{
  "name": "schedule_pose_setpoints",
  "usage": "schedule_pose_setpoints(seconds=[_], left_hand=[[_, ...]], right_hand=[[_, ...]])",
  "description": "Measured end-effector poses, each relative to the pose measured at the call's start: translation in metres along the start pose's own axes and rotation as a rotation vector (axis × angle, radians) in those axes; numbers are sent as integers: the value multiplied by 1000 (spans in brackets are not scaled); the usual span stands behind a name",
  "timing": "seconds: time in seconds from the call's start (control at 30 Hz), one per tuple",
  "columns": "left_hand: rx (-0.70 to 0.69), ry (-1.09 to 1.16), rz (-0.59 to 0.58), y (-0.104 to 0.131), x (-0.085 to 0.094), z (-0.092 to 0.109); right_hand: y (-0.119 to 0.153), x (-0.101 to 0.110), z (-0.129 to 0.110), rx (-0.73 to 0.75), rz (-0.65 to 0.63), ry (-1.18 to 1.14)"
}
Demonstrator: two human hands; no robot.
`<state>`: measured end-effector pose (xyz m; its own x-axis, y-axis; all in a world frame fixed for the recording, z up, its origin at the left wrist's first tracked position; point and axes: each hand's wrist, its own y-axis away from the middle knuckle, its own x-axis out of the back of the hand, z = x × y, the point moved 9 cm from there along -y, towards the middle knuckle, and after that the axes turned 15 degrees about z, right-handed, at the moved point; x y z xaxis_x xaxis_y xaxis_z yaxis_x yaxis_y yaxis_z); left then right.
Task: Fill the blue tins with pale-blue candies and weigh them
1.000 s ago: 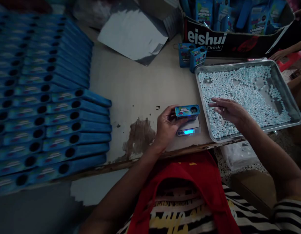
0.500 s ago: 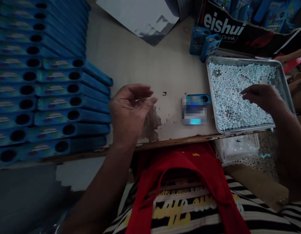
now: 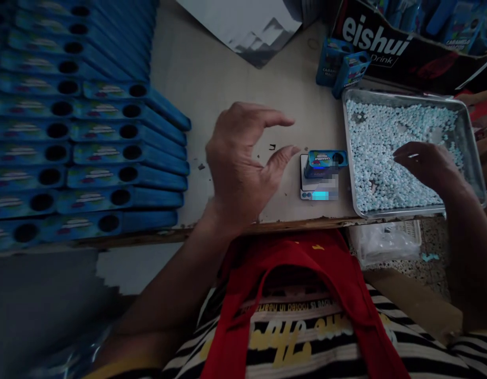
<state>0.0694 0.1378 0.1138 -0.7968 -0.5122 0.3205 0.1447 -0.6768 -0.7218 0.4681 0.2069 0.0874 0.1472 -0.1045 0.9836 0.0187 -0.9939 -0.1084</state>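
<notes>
My left hand (image 3: 243,163) is over the table with its fingers and thumb wide apart, holding nothing. Just right of it, a small blue candy box (image 3: 322,162) with a round dark hole at one end lies on a small digital scale (image 3: 308,188) with a lit display, partly blurred out. My right hand (image 3: 435,166) hovers over a metal tray (image 3: 350,173) of small pale blue and white candies (image 3: 385,131). Its thumb and fingertips are drawn together; what they hold, if anything, is too small to make out.
Stacked rows of blue boxes (image 3: 97,158) fill the table's left side. Two more blue boxes (image 3: 341,68) stand before a black carton (image 3: 385,58) full of others. Grey-white sheets (image 3: 243,26) lie at the back. The table's worn front edge (image 3: 282,225) is close to my body.
My left hand has moved right, towards the box on the scale, and its thumb and fingers have spread wider. My right hand stays over the candies. The view has shifted slightly.
</notes>
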Motion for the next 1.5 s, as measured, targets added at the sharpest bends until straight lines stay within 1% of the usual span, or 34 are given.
schedule_pose_setpoints(seconds=[0.07, 0.13, 0.23, 0.33, 0.4, 0.47, 0.53, 0.6, 0.63, 0.7, 0.77, 0.8, 0.83, 0.87, 0.9, 0.97, 1.0, 1.03, 1.07, 1.1, 1.17, 1.27, 1.33, 1.43, 1.5], left_hand=[[-50, -10, -26, -4, -10, 12], [-94, -43, -58, -4, -23, 19], [-127, -111, -158, 4, -50, 22], [-124, -123, -280, 14, -76, 24], [-103, -126, -333, 16, -87, 24], [-81, -136, -362, 16, -90, 23], [-47, -144, -372, 18, -90, 16], [31, -127, -370, 26, -89, 2], [97, -95, -361, 32, -90, -9], [265, 13, -326, 47, -95, -31], [407, 140, -273, 60, -104, -48], [427, 191, -251, 62, -109, -51], [398, 223, -230, 60, -112, -48], [320, 236, -210, 55, -113, -40], [200, 232, -193, 48, -112, -27], [-76, 177, -166, 35, -107, 1], [-180, 137, -159, 31, -105, 11], [-245, 98, -161, 28, -106, 15], [-270, 61, -172, 26, -108, 15], [-267, 32, -189, 25, -112, 10], [-239, 7, -217, 27, -121, -3], [-224, 22, -195, 33, -127, -16], [-243, 23, -169, 36, -124, -14], [-285, 4, -161, 38, -116, 0], [-314, -13, -148, 39, -113, 8]], right_hand=[[1, -5, -4, 60, 27, 47], [3, -13, -6, 107, 32, 27], [7, -30, -6, 154, 22, -60], [11, -43, -6, 179, 40, -152], [14, -48, -4, 189, 55, -192], [16, -53, -1, 195, 76, -205], [19, -59, -1, 212, 93, -213], [23, -65, -5, 248, 112, -258], [25, -66, -10, 268, 134, -292], [27, -62, -21, 274, 232, -371], [28, -53, -28, 190, 359, -464], [28, -51, -31, 114, 392, -535], [28, -53, -34, 20, 382, -640], [28, -59, -39, -85, 327, -782], [30, -69, -46, -196, 232, -953], [37, -94, -68, -418, -27, -1321], [42, -103, -81, -521, -152, -1480], [46, -110, -93, -609, -246, -1608], [49, -113, -102, -679, -308, -1702], [50, -114, -109, -729, -344, -1768], [49, -114, -116, -781, -372, -1843], [45, -114, -119, -806, -396, -1873], [44, -114, -117, -820, -404, -1864], [44, -113, -114, -816, -411, -1846], [42, -111, -113, -790, -391, -1849]])
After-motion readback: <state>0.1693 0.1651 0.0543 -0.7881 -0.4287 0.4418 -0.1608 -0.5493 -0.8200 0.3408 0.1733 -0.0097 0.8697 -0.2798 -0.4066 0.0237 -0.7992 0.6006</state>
